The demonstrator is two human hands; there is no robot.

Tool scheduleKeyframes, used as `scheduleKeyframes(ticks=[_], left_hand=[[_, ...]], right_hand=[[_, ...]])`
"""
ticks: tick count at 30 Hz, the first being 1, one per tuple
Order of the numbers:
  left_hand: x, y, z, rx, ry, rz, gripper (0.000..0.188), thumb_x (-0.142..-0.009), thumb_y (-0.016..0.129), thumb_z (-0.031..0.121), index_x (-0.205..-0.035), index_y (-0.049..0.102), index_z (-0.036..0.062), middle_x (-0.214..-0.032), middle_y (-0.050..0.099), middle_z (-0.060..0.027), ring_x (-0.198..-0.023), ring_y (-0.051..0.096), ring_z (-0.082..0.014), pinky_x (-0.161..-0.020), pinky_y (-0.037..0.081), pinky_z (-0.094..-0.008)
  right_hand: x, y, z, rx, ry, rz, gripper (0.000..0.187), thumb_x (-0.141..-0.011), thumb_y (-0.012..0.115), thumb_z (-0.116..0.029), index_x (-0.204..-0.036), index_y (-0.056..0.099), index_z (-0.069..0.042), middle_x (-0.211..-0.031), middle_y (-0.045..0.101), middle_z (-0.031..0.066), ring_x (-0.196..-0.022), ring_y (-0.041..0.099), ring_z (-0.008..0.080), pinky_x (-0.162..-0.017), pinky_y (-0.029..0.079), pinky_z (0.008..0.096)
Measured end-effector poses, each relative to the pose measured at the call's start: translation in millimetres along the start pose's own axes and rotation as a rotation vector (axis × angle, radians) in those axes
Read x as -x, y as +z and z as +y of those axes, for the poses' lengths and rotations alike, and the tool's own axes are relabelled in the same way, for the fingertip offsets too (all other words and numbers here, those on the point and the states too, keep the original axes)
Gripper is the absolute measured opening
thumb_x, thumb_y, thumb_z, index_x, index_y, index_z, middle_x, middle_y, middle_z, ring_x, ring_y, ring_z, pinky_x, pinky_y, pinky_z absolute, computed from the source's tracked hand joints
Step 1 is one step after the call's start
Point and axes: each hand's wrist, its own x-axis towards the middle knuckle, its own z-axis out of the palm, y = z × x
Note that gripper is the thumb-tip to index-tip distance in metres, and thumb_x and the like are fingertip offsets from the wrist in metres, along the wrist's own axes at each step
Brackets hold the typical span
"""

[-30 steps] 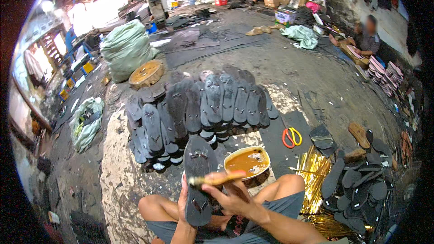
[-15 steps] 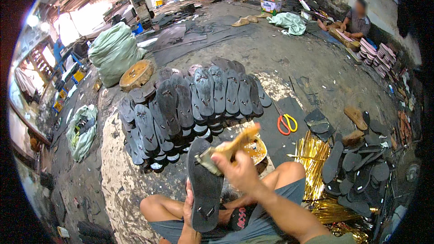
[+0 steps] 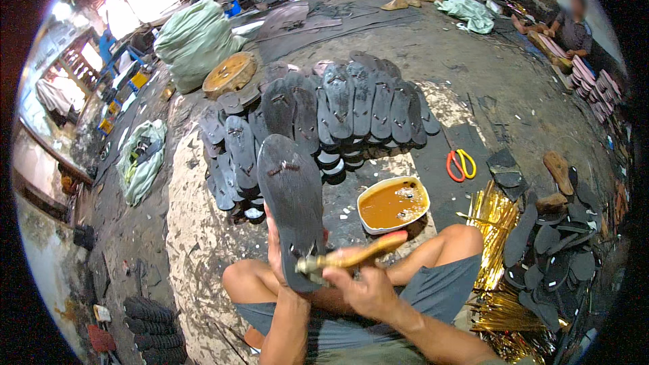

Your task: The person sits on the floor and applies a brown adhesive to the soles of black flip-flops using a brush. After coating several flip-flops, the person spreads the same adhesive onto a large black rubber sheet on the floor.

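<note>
My left hand (image 3: 275,250) grips a dark sandal sole (image 3: 289,186) from behind, holding it tilted up over my lap. A small dark piece sits in the toe end of the sole. In my right hand (image 3: 368,292) is a brush (image 3: 368,250) with a yellowish wooden handle, its pale bristles touching the lower, heel end of the sole. Just beyond that hand stands a white tub (image 3: 365,225) of amber-brown liquid, probably glue. Rows of similar dark soles (image 3: 341,105) lie piled and overlapping in front of me.
Scissors (image 3: 461,165) with red and yellow handles lie right of the tub. Gold strips (image 3: 492,230) and a heap of loose dark soles (image 3: 551,257) are at my right. A round wood block (image 3: 230,74) and a big pale green sack (image 3: 196,44) stand far left. A person (image 3: 571,30) sits far right.
The brush has moved from the upper part of the sole down to its heel end. The sole now has its toe end up, and the tub shows fully. The view has shifted.
</note>
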Motion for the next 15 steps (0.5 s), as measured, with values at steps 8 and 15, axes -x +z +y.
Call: scheduleKeyframes(ticks=[8,15], left_hand=[[-8.7,19.7,-16.2,-0.112,0.011,0.104,0.056,-0.107,0.046,0.047,-0.158,0.028,0.0320,-0.140,0.052,-0.0086,-0.111,0.062,-0.0253,-0.083,0.061,-0.0452],[31.1,22.7,-38.5,0.144,-0.250,-0.070,0.058,-0.109,0.036,0.052,-0.157,0.033,0.0198,-0.154,0.045,-0.0076,-0.140,0.045,-0.0252,-0.122,0.029,-0.0439]], right_hand=[[-16.3,-12.6,8.3,0.166,-0.410,-0.158,0.034,-0.082,0.084,-0.011,-0.111,0.066,-0.005,-0.105,0.069,0.0085,-0.093,0.067,0.0269,-0.083,0.051,0.0407],[-107.0,-18.9,27.2,0.387,-0.530,0.067,0.027,-0.085,0.080,-0.015,-0.100,0.060,-0.004,-0.092,0.059,0.0160,-0.079,0.056,0.0358,-0.067,0.045,0.0441]])
